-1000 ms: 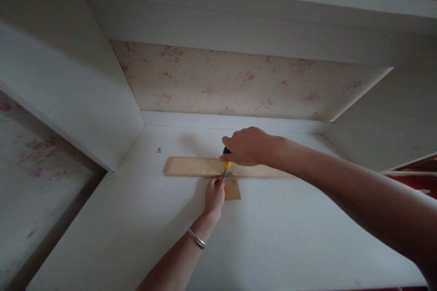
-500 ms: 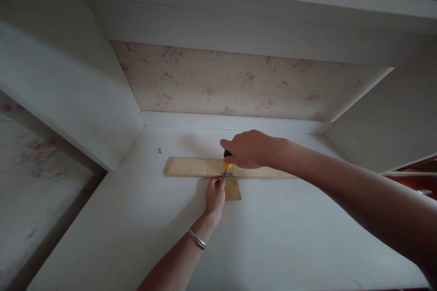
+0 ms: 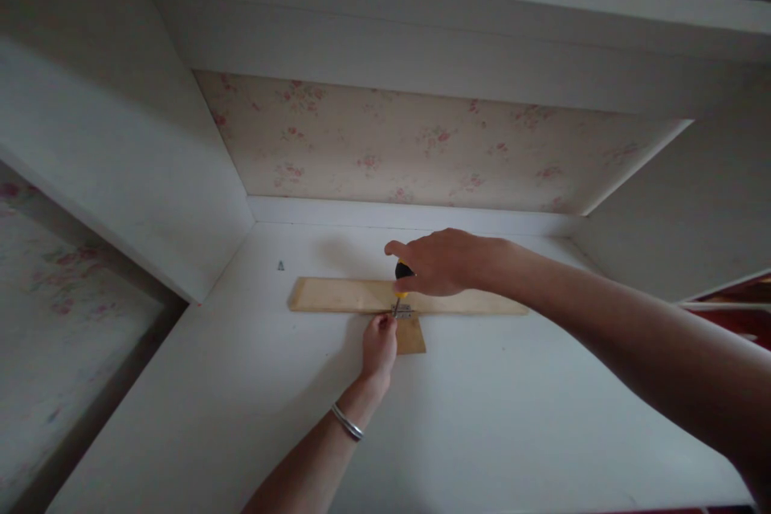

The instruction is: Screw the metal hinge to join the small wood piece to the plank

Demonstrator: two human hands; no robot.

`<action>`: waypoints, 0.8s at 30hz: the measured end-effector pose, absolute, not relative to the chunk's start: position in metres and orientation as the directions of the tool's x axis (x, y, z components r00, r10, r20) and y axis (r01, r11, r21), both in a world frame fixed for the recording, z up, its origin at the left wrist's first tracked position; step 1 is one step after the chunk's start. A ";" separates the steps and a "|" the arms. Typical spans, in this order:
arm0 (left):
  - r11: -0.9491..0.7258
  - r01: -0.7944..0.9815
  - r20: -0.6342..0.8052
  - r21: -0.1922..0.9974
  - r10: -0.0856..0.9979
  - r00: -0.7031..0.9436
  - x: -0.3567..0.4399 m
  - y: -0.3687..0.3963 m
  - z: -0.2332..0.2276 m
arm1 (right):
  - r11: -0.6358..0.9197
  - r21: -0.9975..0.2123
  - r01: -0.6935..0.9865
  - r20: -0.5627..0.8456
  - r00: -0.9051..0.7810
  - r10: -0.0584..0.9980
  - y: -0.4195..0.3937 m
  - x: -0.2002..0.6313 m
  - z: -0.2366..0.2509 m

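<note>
Right hand (image 3: 437, 263) was closed from above round the black-and-yellow handle of a short screwdriver (image 3: 401, 276), which stood nearly upright with its tip down on a small silver metal hinge (image 3: 401, 310). That hinge sat where a long, pale wooden strip (image 3: 337, 295) met a shorter, darker wooden piece (image 3: 412, 334) that jutted from it toward the near edge of the white shelf surface (image 3: 241, 385). Left hand (image 3: 379, 350) reached in from the near edge, its fingers curled and its fingertips pinched at the hinge just beside the screwdriver tip; whether it gripped the hinge plate or a screw was too small to tell. A thin silver bangle (image 3: 347, 422) circled the left wrist. The long strip lay parallel to the back edge of the shelf surface, roughly midway across it, a little in front of the raised white ledge (image 3: 337, 212) under the floral wallpaper panel (image 3: 422, 144). One small dark screw (image 3: 280, 265) lay loose on the shelf surface, toward the back left corner, well apart from both hands and just beyond the strip's left end. White side walls (image 3: 120, 152) closed in the shelf surface at left and right.
</note>
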State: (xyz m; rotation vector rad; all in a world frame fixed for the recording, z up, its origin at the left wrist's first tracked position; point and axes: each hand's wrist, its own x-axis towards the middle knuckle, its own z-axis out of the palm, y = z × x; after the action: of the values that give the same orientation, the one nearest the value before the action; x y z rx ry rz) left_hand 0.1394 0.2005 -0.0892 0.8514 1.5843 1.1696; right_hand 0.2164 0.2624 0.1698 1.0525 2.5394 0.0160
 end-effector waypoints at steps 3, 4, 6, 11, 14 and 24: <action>0.302 -0.002 -0.289 0.953 0.911 -0.293 0.139 0.200 -0.088 | 0.717 0.195 0.670 -0.349 -0.635 0.689 0.261 0.215 0.172; 0.300 -0.004 -0.288 0.954 0.912 -0.291 0.139 0.200 -0.088 | 0.701 0.222 0.678 -0.330 -0.624 0.708 0.260 0.214 0.172; 0.297 -0.007 -0.286 0.955 0.912 -0.294 0.139 0.201 -0.087 | 0.686 0.206 0.698 -0.316 -0.616 0.721 0.259 0.214 0.173; 0.295 0.000 -0.283 0.955 0.915 -0.289 0.139 0.200 -0.087 | 0.721 0.166 0.673 -0.328 -0.652 0.683 0.261 0.215 0.171; 0.300 -0.007 -0.289 0.954 0.911 -0.294 0.139 0.200 -0.087 | 0.693 0.234 0.682 -0.299 -0.628 0.719 0.263 0.216 0.169; 0.281 -0.031 -0.278 0.959 0.917 -0.285 0.139 0.203 -0.092 | 0.681 0.183 0.709 -0.324 -0.611 0.722 0.259 0.216 0.171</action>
State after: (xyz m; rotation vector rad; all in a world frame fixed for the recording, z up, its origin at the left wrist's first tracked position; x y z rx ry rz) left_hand 0.1386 0.2029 -0.0924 0.8478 1.5467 1.1875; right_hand 0.2162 0.2585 0.1708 1.1217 2.5234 0.0506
